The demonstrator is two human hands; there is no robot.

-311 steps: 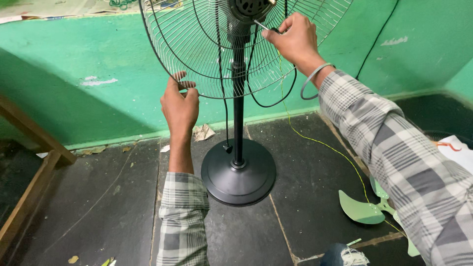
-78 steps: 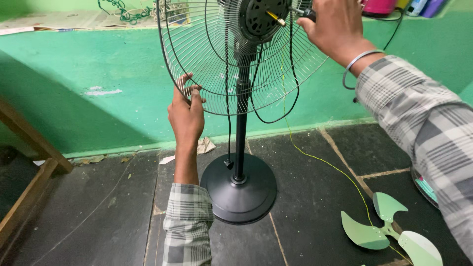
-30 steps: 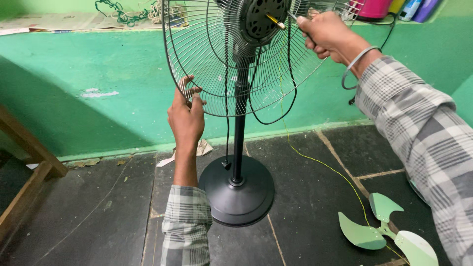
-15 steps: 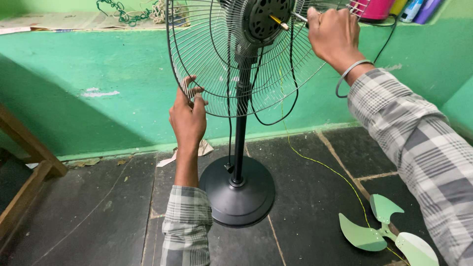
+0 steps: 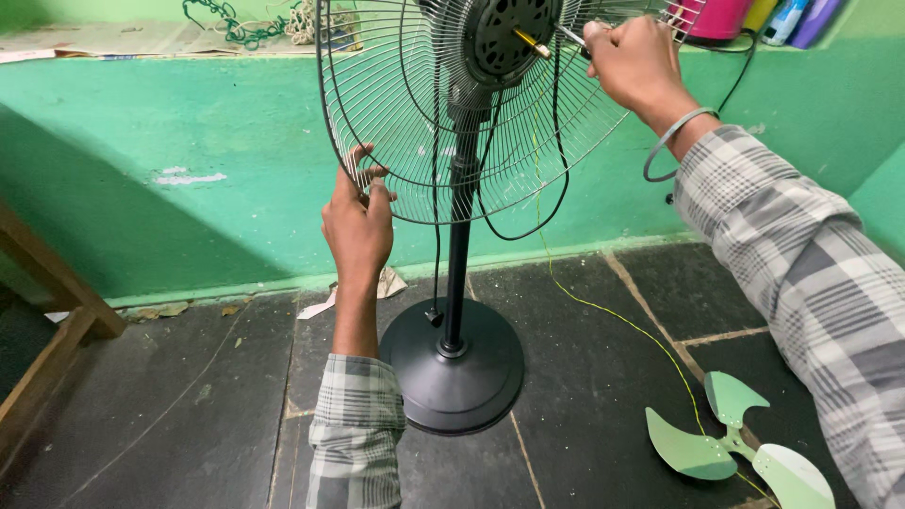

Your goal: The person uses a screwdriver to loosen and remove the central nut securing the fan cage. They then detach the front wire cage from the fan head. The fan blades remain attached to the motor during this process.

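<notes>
The person wears a long-sleeved woven shirt in a plaid of grey, white and pale green, with darker grey bands crossing thinner light stripes. The left sleeve [image 5: 355, 429] ends in a buttoned-looking cuff just above the wrist, leaving the forearm and left hand [image 5: 358, 226] bare. The right sleeve [image 5: 801, 273] is wider in view, its checks larger, the cuff sitting close behind the wrist. A thin, plain silver-grey metal bangle [image 5: 674, 141] hangs loosely round the right wrist, just below the right hand [image 5: 636, 66]. Both hands are ungloved; no rings show.
</notes>
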